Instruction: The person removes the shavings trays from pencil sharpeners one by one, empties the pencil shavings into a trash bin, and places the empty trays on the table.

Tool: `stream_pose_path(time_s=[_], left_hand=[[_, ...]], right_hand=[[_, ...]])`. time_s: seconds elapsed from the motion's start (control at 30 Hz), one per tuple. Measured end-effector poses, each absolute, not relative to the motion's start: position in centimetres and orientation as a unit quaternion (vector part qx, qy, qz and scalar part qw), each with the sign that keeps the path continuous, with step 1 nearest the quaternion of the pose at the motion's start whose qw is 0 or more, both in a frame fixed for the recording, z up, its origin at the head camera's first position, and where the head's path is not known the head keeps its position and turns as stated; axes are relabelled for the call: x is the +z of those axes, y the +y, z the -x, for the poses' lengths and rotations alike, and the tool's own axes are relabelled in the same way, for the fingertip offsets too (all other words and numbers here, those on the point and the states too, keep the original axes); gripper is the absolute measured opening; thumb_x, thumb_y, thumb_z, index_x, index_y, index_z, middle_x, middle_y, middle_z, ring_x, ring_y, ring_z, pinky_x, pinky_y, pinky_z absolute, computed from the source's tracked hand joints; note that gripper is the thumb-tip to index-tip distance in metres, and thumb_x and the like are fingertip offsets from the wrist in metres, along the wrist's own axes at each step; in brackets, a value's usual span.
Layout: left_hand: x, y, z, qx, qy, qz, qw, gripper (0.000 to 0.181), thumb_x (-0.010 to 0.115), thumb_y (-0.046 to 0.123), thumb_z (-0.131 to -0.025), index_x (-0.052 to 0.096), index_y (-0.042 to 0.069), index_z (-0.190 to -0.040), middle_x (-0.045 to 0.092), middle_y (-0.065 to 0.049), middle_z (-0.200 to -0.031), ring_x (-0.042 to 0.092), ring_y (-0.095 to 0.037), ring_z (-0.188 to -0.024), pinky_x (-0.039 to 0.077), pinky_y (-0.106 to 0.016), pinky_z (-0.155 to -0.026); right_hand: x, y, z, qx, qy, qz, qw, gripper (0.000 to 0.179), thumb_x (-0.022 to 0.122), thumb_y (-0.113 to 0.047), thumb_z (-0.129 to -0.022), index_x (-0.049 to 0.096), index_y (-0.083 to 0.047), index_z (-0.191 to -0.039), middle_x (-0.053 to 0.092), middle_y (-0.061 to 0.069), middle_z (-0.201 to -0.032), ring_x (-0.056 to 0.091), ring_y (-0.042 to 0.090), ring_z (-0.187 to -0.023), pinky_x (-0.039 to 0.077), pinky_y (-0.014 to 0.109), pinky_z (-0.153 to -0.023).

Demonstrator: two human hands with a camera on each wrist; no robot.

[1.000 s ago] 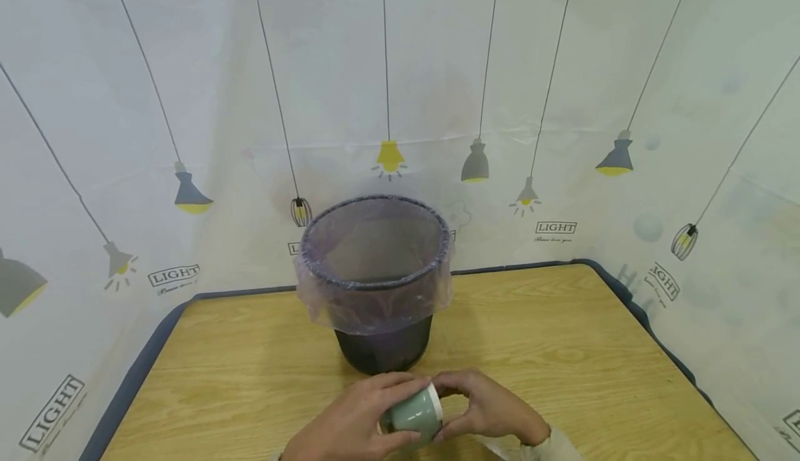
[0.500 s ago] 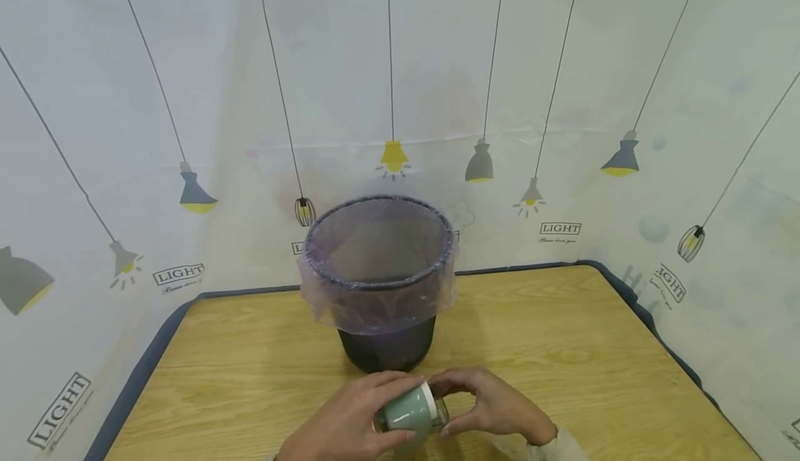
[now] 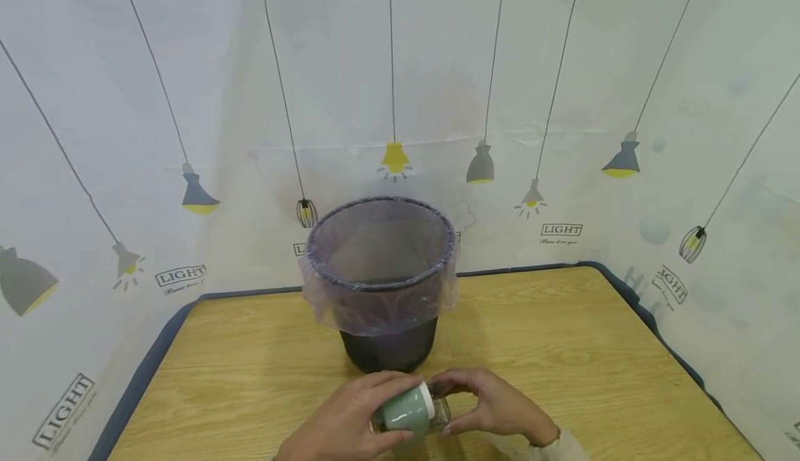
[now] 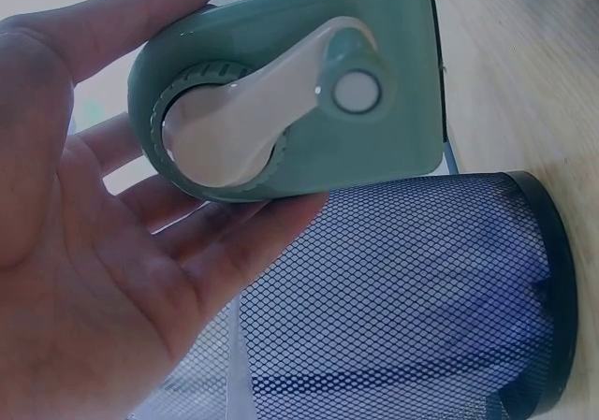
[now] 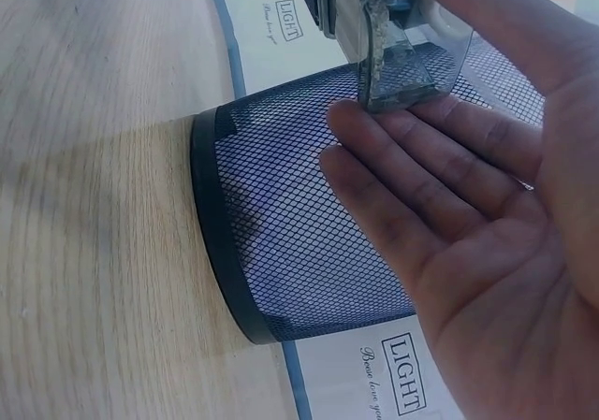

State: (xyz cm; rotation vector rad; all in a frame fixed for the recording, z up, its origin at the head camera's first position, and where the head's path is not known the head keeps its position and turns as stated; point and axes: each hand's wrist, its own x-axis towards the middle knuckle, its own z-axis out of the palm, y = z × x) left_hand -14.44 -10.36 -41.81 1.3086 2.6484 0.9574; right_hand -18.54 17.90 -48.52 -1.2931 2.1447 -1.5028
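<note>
A green pencil sharpener [image 3: 403, 412] with a white crank handle [image 4: 262, 111] lies on its side in my left hand [image 3: 344, 419]. My thumb and fingers wrap its body from opposite sides. Out of its white-rimmed end sticks a clear shavings drawer [image 3: 441, 412], which my right hand [image 3: 496, 405] pinches between thumb and fingers. In the right wrist view the clear drawer wall [image 5: 407, 65] shows pale shavings inside, with my fingertips right at its lower edge. Both hands are just in front of a bin.
The dark mesh bin [image 3: 387, 350] stands upright on the wooden table [image 3: 250, 371], lined with a thin purple bag [image 3: 381, 315] folded over its rim. White sheeting printed with lamps [image 3: 350, 65] rises behind and on both sides.
The clear drawer has slid out of the sharpener toward the right, with my right hand moving slightly right along with it. My left hand keeps its grip on the body.
</note>
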Motion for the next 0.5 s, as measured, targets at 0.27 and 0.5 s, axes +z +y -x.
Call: stream_pose_path(time_s=[0.27, 0.5], left_hand=[[-42.1, -10.9, 14.4, 0.308, 0.853, -0.422, 0.008, 0.060, 0.071, 0.038, -0.091, 0.051, 0.019, -0.144, 0.060, -0.002, -0.133, 0.060, -0.010, -0.111, 0.054, -0.024, -0.085], [-42.0, -11.4, 14.4, 0.306, 0.856, -0.417, 0.006, 0.059, 0.071, 0.038, -0.092, 0.050, 0.020, -0.145, 0.059, -0.002, -0.135, 0.060, -0.008, -0.109, 0.053, -0.022, -0.082]], right_hand=[[-48.4, 17.9, 18.4, -0.505, 0.738, 0.434, 0.105, 0.055, 0.077, -0.022, -0.087, 0.056, 0.001, -0.133, 0.064, 0.014, -0.127, 0.066, 0.019, -0.111, 0.054, 0.041, -0.096], [-48.2, 17.9, 18.3, -0.503, 0.750, 0.417, 0.103, 0.057, 0.077, -0.023, -0.087, 0.055, 0.002, -0.133, 0.064, 0.016, -0.127, 0.065, 0.020, -0.113, 0.053, 0.038, -0.097]])
